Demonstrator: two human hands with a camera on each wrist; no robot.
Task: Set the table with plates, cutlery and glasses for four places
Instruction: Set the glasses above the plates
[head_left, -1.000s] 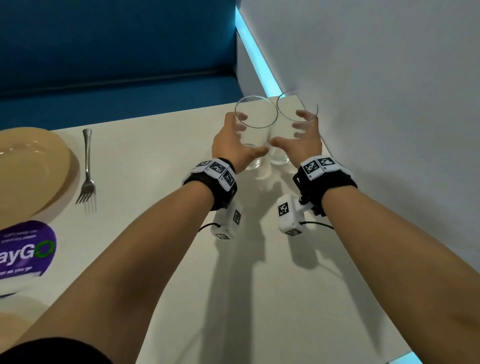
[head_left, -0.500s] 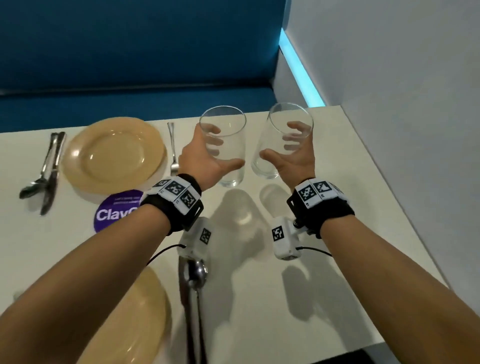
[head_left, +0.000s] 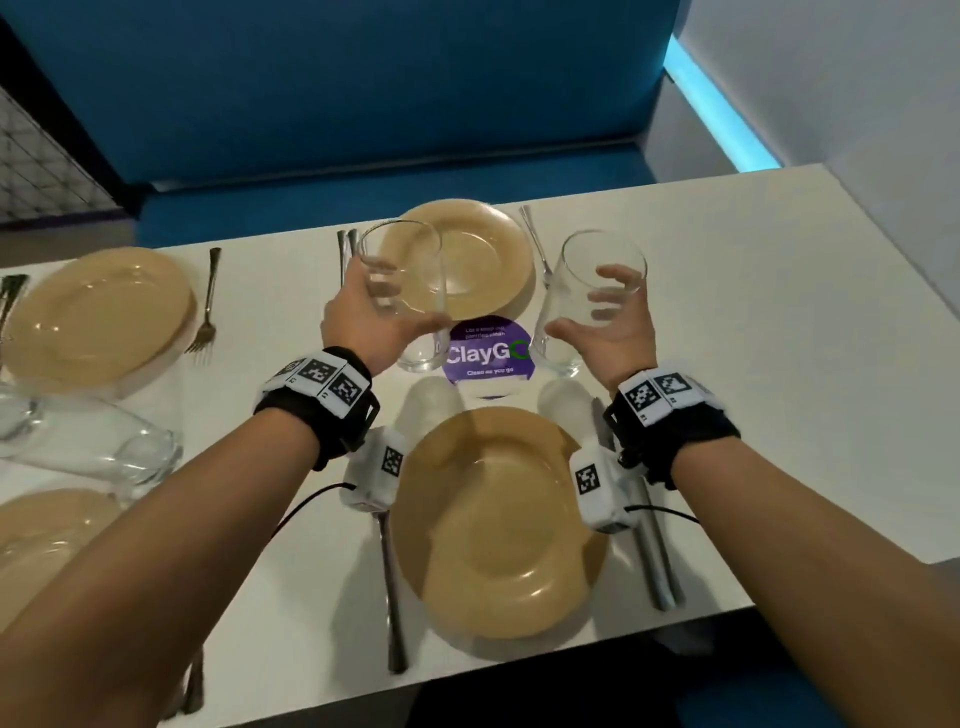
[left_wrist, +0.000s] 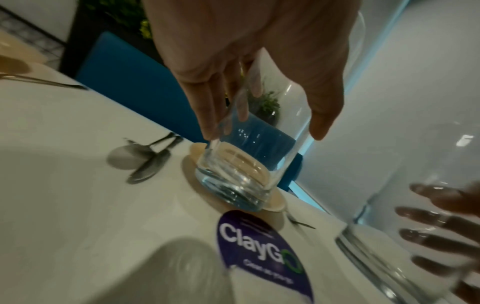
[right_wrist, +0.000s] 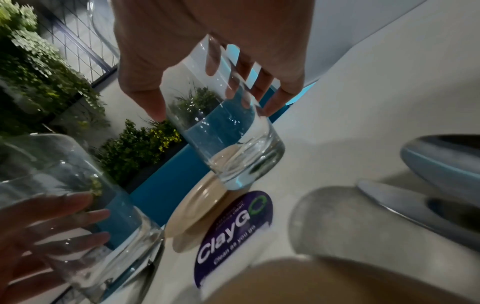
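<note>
Glasses: two clear tumblers, both off the table (head_left: 753, 322) above the purple sticker (head_left: 488, 353).
Left hand (head_left: 363, 325): wrapped round the left glass (head_left: 410, 296), thumb on the near side, fingers behind.
Right hand (head_left: 613, 327): wrapped round the right glass (head_left: 587, 301), which tilts away from it.
Below the wrists: near plate (head_left: 493, 519), fork (head_left: 392, 587) by the left wrist, knife (head_left: 657, 561) by the right.
Beyond the fingers: far plate (head_left: 483, 254).
Far left of the left hand: more plates, a fork and glassware.

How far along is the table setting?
Four plates are down: far right, near right, far left, near left, most with cutlery visible. Left hand and right hand each carry a glass. Two glasses lie unplaced.
</note>
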